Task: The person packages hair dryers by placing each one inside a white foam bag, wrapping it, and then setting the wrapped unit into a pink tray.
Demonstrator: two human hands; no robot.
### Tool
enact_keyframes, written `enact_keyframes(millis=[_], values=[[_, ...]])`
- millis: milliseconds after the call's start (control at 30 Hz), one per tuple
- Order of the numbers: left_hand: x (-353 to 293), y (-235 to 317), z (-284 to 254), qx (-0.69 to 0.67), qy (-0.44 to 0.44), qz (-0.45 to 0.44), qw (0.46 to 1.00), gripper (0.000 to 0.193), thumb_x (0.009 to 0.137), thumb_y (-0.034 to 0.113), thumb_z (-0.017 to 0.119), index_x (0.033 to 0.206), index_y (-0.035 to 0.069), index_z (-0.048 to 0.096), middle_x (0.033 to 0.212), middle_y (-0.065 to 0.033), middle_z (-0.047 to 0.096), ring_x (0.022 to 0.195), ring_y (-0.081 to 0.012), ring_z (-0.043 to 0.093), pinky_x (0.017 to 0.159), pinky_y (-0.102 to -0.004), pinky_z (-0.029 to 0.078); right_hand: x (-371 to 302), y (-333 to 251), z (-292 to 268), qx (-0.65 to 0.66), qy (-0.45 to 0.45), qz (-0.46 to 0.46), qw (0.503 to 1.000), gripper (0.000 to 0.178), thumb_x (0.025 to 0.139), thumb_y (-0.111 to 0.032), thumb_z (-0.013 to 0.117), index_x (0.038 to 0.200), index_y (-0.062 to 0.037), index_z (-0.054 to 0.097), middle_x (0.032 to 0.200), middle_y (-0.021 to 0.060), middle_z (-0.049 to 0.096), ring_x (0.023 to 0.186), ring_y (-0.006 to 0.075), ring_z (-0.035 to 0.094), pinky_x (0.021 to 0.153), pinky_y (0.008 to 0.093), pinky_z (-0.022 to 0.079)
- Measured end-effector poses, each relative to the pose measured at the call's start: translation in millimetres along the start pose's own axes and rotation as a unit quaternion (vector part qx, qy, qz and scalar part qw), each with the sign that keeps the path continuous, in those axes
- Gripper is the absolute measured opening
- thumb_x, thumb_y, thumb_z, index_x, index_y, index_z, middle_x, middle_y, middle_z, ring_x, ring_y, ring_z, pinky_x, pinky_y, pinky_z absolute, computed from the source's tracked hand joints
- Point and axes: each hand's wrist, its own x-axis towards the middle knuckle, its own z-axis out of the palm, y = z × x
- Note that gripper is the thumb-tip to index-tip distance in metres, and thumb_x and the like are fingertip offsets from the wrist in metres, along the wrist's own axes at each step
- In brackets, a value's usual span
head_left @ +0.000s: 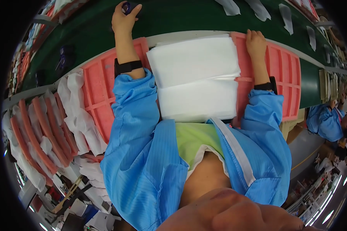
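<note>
My left hand reaches out over the green conveyor belt, its fingers and thumb closed around a small dark purple ring-shaped piece. At the far edge of the right pink divided tray, my right hand rests with its fingers bent and close together. What lies under those fingertips is hidden. Between my arms lie two stacks of thin white sheets, the far stack and the near stack. Left of them, partly under my left arm, is another pink divided tray.
More dark purple pieces sit on the belt at the left. White wrapped strips lie along its far right part. At my left stand pink trays on edge with white wrapped items. A person in blue is at the far right.
</note>
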Motion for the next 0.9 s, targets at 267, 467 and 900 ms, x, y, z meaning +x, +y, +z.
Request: enact_keyframes(millis=[267,467,900], values=[[-23,31,21,-0.114,-0.042,0.018,0.992,0.053,0.080,0.018,0.075,0.125,0.002,0.052,0.084,-0.0060,0.061,0.057,-0.0095,0.056,0.048,-0.0214,0.045,0,-8,-2,-0.009,-0.022,-0.016,1.000,0.030,0.093,-0.026,0.051,0.088,-0.0017,0.068,0.085,0.0177,0.065,0.078,0.0354,0.062,0.073,0.0458,0.050],[-29,42,-5,-0.162,-0.057,0.031,0.985,0.051,0.080,0.014,0.074,0.123,-0.002,0.051,0.084,-0.0055,0.061,0.056,-0.0098,0.054,0.050,-0.0216,0.044,54,-24,-47,0.014,-0.239,-0.018,0.971,0.032,0.090,-0.031,0.056,0.107,-0.0051,0.065,0.101,0.0190,0.066,0.097,0.0358,0.063,0.084,0.0430,0.050],[-144,140,28,-0.013,-0.058,0.295,0.954,0.061,0.072,0.018,0.081,0.124,0.003,0.053,0.103,-0.0113,0.058,0.082,-0.0207,0.061,0.069,-0.0278,0.052,71,-169,-112,0.480,-0.052,-0.224,0.847,0.053,0.071,-0.007,0.072,0.121,-0.0069,0.055,0.103,0.0098,0.066,0.091,0.0255,0.064,0.083,0.0308,0.049]])
